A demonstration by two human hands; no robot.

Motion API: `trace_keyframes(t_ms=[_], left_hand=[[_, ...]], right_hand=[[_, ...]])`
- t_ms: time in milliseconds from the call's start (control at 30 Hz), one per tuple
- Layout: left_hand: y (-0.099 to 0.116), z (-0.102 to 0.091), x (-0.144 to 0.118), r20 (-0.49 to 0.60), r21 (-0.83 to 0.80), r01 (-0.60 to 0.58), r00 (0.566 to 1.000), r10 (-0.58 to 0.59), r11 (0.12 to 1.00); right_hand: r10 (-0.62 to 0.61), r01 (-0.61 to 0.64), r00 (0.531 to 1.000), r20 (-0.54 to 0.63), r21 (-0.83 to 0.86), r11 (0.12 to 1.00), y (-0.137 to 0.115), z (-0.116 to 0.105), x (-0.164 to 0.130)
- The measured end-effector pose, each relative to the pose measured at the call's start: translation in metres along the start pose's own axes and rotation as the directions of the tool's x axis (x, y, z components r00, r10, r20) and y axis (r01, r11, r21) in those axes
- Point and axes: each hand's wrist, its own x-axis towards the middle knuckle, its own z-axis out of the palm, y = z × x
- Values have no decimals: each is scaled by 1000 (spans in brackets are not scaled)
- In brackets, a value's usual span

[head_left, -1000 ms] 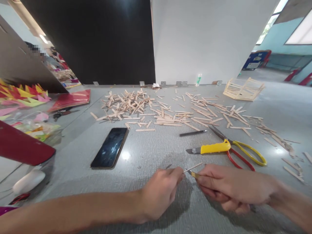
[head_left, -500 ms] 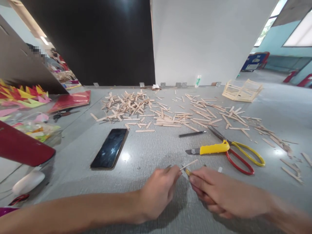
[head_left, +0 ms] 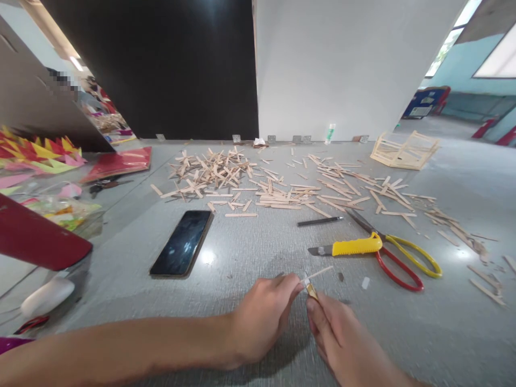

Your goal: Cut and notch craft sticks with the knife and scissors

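Observation:
My left hand (head_left: 264, 317) is closed around one end of a thin wooden stick (head_left: 322, 272), whose free end points up and to the right. In my right hand (head_left: 336, 330) is a small craft knife (head_left: 312, 290) with a yellowish body, its handle mostly hidden by the fingers. The blade tip meets or nearly meets the stick just beyond my left fingertips. A yellow-handled cutter (head_left: 355, 246) lies on the table above my right hand, partly over scissors (head_left: 403, 255) with one red and one yellow handle. A dark pen-like tool (head_left: 320, 221) rests behind them.
Many loose wooden sticks (head_left: 282, 199) lie scattered across the table (head_left: 250, 247). A phone (head_left: 181, 244) is at left, near a white mouse (head_left: 47, 297) and a red cylinder (head_left: 40, 234). A small stick frame (head_left: 405, 150) and a glue stick (head_left: 330, 133) stand by the upright panels.
My right hand has turned and moved left and down, bringing the knife blade up against the stick. My left hand stays nearly in place. The view has shifted slightly.

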Motion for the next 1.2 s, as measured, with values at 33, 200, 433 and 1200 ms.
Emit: trace_keyframes(t_ms=[33, 200, 433, 1200], left_hand=[[0, 0, 0, 5, -11, -2, 1000, 2, 1000], [-2, 0, 1, 6, -101, -1, 1000, 2, 995], [-2, -5, 7, -38, -295, 4, 999, -15, 956], [5, -8, 7, -136, -447, 135, 967, -216, 884]], right_hand=[[8, -8, 1000, 9, 36, 999, 1, 2, 0], [133, -169, 973, 188, 190, 967, -9, -10, 5], [271, -472, 823, 499, 334, 816, -43, -66, 4], [-432, 335, 902, -24, -593, 732, 2, -80, 10]])
